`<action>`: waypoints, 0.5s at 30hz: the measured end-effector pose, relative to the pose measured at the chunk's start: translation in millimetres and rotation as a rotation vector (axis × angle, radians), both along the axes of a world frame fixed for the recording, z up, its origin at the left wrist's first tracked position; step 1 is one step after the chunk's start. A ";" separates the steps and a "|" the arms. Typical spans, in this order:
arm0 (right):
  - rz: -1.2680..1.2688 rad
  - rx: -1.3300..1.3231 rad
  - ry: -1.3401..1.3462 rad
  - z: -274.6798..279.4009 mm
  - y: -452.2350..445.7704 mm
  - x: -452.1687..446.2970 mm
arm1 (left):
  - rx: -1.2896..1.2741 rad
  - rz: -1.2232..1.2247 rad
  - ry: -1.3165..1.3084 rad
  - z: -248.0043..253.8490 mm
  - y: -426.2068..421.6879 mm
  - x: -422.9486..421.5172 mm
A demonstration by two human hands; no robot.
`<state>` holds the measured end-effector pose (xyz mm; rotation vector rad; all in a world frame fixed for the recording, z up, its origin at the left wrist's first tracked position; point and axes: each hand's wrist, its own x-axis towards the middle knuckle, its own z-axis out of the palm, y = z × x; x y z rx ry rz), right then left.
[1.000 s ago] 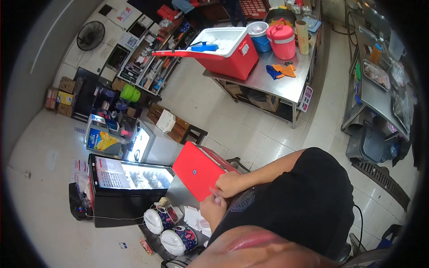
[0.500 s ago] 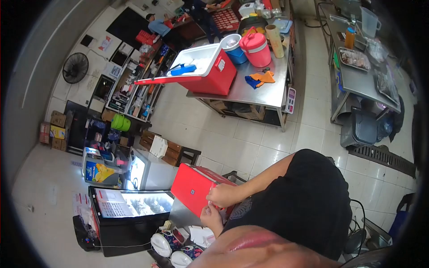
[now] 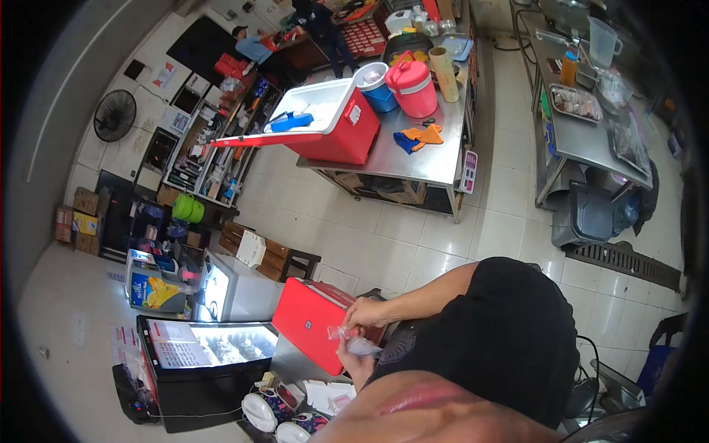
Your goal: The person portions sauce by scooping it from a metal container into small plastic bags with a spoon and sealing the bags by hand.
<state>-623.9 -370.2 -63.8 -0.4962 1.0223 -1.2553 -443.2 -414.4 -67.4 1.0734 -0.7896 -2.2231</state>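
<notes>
Just beyond the chin, at the lower centre, both hands are together beside a red cooler box [image 3: 306, 325]. My right hand [image 3: 367, 313], reaching out of a black sleeve, is closed on the upper part of a clear plastic bag [image 3: 362, 346]. Below it, my left hand [image 3: 357, 363] is wrapped round the same bag, its wrist hidden behind the face. A loose end of the plastic sticks out to the left, in front of the red box. Whatever the bag contains is too small to make out.
A steel table [image 3: 413, 170] bears an open red cooler [image 3: 340, 140], a pink jug [image 3: 410, 87] and cloths [image 3: 419, 138]. A second steel table [image 3: 583, 140] stands at right. A lit display freezer [image 3: 236, 342] is left of the hands. Two people [image 3: 321, 29] are at the back.
The clear bag now shows plainly between my hands, with its loose end sticking out; before, it was barely visible. My hands have shifted slightly, and the view has moved a little.
</notes>
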 end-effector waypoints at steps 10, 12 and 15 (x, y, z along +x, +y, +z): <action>0.477 -0.580 0.312 -31.7 1.4 -17.6 | -0.101 -0.079 0.241 -14.6 -16.3 9.7; 0.557 -0.705 0.279 -47.0 -6.6 -26.2 | -0.273 -0.187 0.212 -1.6 -15.4 8.1; 0.575 -0.547 0.035 -60.0 -4.5 -40.2 | -0.528 -0.351 0.130 26.6 -10.2 -21.9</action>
